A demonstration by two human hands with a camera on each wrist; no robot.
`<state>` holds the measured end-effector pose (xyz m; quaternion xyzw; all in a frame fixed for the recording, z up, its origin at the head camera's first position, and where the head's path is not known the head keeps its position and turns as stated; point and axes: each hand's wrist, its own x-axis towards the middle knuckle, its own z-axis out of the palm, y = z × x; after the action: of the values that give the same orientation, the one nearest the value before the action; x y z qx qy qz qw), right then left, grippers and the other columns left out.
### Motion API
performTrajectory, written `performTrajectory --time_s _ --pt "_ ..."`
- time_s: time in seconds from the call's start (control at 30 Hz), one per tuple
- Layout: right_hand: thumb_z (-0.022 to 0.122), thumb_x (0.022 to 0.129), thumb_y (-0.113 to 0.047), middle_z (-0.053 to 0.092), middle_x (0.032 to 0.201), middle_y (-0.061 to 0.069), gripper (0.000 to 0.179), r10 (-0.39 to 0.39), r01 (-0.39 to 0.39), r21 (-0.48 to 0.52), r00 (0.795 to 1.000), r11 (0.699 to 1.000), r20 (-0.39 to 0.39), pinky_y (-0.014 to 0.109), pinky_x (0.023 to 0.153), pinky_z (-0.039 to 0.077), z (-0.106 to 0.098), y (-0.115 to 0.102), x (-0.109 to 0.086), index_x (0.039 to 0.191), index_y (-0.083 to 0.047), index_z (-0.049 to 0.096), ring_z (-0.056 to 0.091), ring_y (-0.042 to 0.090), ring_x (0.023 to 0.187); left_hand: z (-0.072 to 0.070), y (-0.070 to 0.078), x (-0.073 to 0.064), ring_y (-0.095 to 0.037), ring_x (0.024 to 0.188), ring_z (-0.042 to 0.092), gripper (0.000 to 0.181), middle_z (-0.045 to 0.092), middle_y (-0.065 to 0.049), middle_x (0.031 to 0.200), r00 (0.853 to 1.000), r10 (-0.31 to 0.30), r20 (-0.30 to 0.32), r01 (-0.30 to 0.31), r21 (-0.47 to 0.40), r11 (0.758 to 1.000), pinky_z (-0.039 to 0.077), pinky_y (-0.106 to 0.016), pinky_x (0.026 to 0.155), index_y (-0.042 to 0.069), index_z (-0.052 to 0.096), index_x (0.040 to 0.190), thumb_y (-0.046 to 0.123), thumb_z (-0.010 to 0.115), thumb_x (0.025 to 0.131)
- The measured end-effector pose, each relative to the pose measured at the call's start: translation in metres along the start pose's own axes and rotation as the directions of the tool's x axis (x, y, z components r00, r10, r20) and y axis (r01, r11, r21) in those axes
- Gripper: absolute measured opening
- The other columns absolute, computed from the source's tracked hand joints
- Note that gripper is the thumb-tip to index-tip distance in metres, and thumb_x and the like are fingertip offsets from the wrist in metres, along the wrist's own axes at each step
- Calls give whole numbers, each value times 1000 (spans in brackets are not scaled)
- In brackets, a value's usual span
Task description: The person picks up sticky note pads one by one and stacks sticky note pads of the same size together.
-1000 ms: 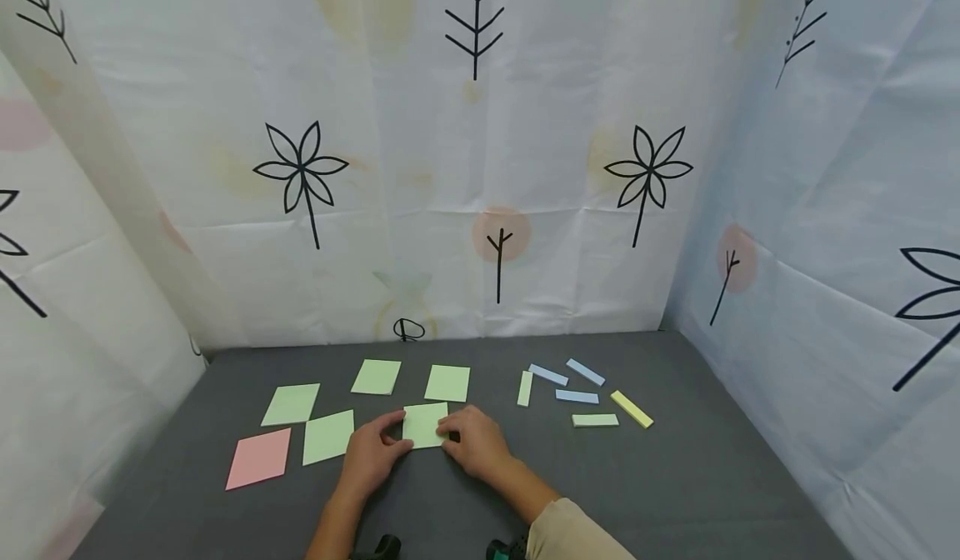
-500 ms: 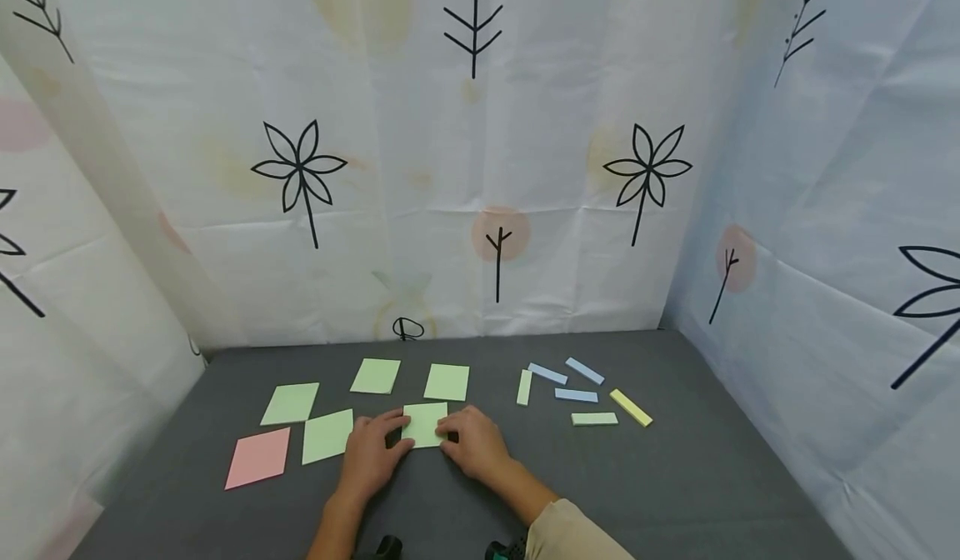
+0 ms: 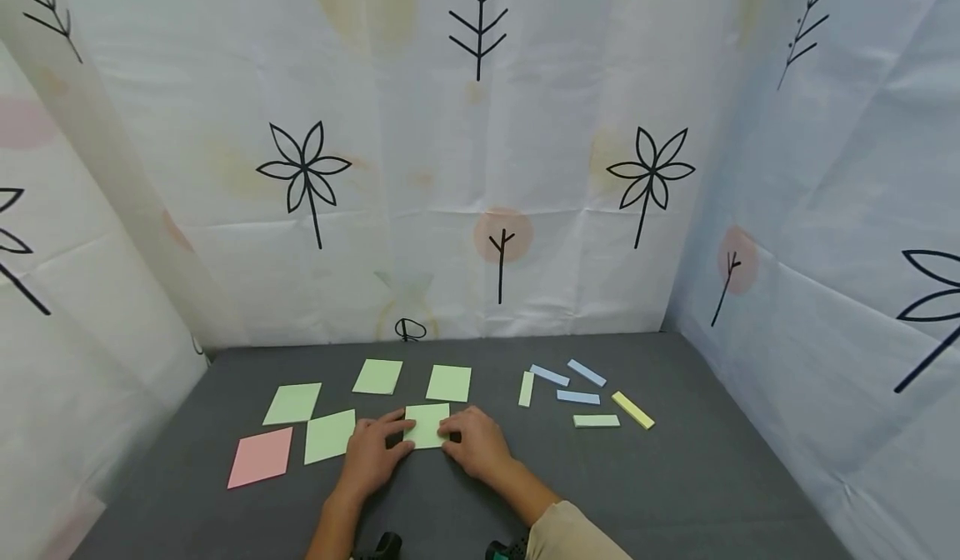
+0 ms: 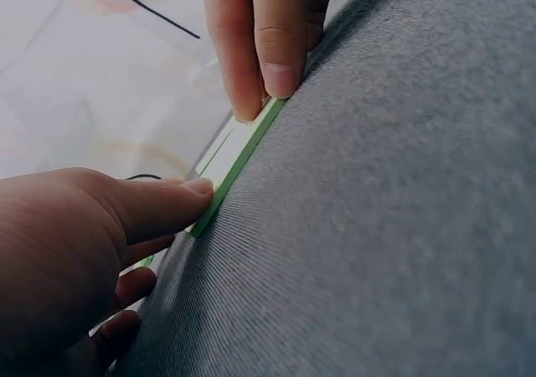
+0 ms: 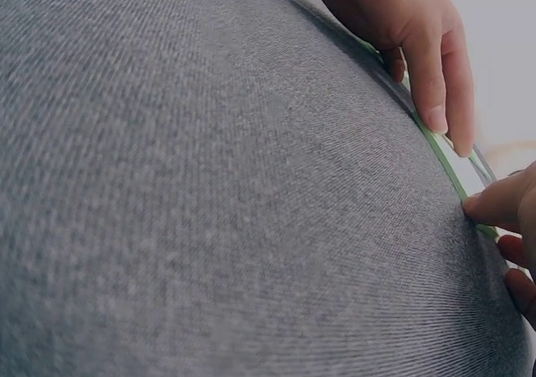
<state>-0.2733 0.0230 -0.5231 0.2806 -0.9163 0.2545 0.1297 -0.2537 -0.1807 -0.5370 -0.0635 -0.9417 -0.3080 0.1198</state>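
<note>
A pale green sticky note pad (image 3: 426,426) lies flat on the dark grey cloth between both hands. My left hand (image 3: 369,456) holds its left side, the index fingertip over the left edge and the thumb at the near corner. In the left wrist view, the left thumb (image 4: 163,203) presses on the pad (image 4: 228,155). My right hand (image 3: 477,445) holds the right side, with thumb and index finger close together at the edge. The right wrist view shows the pad's thin green side (image 5: 448,161) between the two hands. Some fingers are hidden behind others.
Several other green pads (image 3: 330,437) and a pink pad (image 3: 260,457) lie on the left and behind. To the right are narrow strips: blue ones (image 3: 577,397), green ones (image 3: 596,421) and a yellow one (image 3: 632,410). A patterned white curtain (image 3: 405,277) borders the table's back.
My left index finger has shifted slightly right, onto the pad's edge. The pad and my right hand stay nearly in place; the view itself sways a little.
</note>
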Motion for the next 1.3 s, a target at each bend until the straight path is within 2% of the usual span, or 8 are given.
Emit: performTrajectory --time_s 0.17,0.33,0.63,0.87,1.3 --pt "79 79 -15 70 106 -10 18 3 -3 9 1000 1000 -3 29 81 50 0 0 0 96 -19 79 60 11 97 -2 2 2 -29 103 50 30 61 -10 129 999 -32 1 32 -32 999 39 -54 89 14 76 110 17 79 81" --pt "80 78 -15 71 105 -10 18 -2 2 21 1000 1000 -8 29 81 50 1 0 0 96 -19 79 60 10 96 -4 3 1 -30 103 50 26 63 -9 127 999 -40 -15 39 -50 998 39 -53 88 14 77 107 16 78 81" --pt "80 79 -16 71 107 -9 19 5 -5 6 1000 1000 -22 30 81 50 0 1 0 97 -18 79 60 11 97 -2 3 3 -29 101 50 26 63 -9 127 999 -20 -26 19 -57 998 39 -53 87 14 77 107 15 78 81" --pt "81 78 -15 71 106 -9 19 -7 8 35 999 999 -32 30 80 50 1 1 -4 97 -17 79 60 11 96 0 1 1 -30 101 51 25 63 -10 126 999 0 -42 -2 -54 999 39 -53 87 15 77 105 14 78 80" --pt "79 79 -16 71 107 -10 18 4 -3 57 1000 998 -22 29 81 50 3 4 -4 97 -18 80 60 9 97 0 0 1 -26 100 51 22 63 -6 128 1000 12 -11 -13 -56 998 39 -52 88 18 78 102 13 77 81"
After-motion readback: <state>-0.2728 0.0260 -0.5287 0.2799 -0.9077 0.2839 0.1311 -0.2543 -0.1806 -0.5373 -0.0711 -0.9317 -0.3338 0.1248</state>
